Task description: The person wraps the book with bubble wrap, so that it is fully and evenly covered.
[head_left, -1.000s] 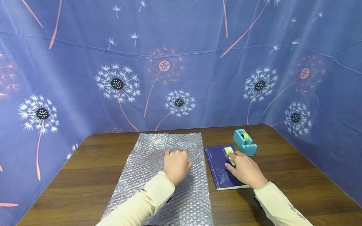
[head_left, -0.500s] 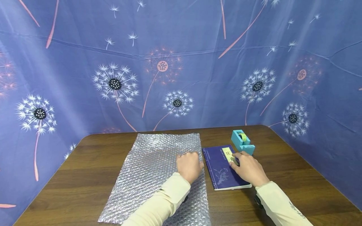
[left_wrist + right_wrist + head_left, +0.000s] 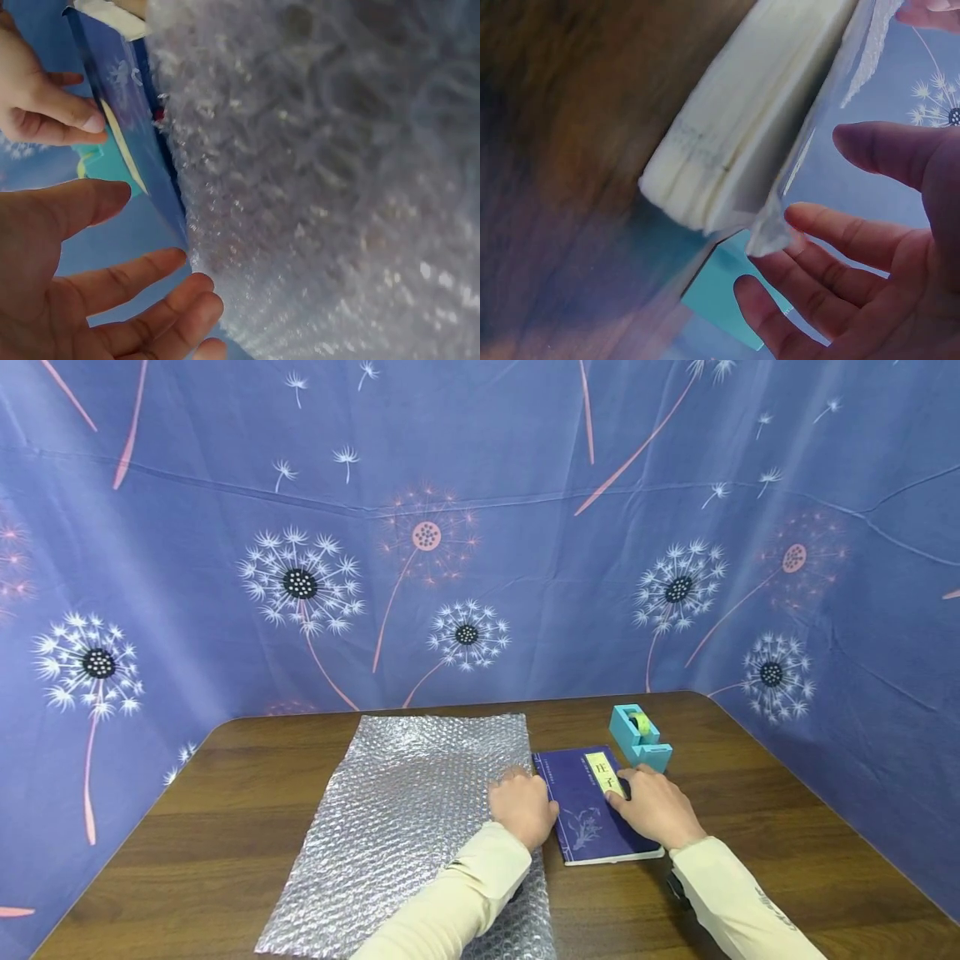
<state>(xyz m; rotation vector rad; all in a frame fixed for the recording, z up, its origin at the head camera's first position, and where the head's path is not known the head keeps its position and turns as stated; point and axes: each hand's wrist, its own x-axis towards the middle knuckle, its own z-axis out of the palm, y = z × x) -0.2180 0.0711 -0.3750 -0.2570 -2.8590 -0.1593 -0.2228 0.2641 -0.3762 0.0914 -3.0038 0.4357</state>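
Observation:
A dark blue thread-bound book (image 3: 577, 814) with a yellow title label lies on the table, white page edges showing in the right wrist view. At its right side is my right hand (image 3: 656, 808), the thumb over the cover by the label. The right wrist view shows that hand's fingertips (image 3: 799, 217) right at the book's edge, thumb spread apart from them. My left hand (image 3: 522, 807) is over the right edge of a bubble wrap sheet (image 3: 397, 827), close to the book's spine. Its fingers (image 3: 127, 281) are loosely bent with nothing between them and the thumb.
A turquoise tape dispenser (image 3: 640, 739) with a yellow-green roll stands just behind the book. The brown wooden table (image 3: 217, 793) runs back to a blue curtain (image 3: 540, 552) with a dandelion print.
My left hand has moved right across the bubble wrap toward the book's spine. The right hand has shifted from over the label to the book's right side, uncovering the label.

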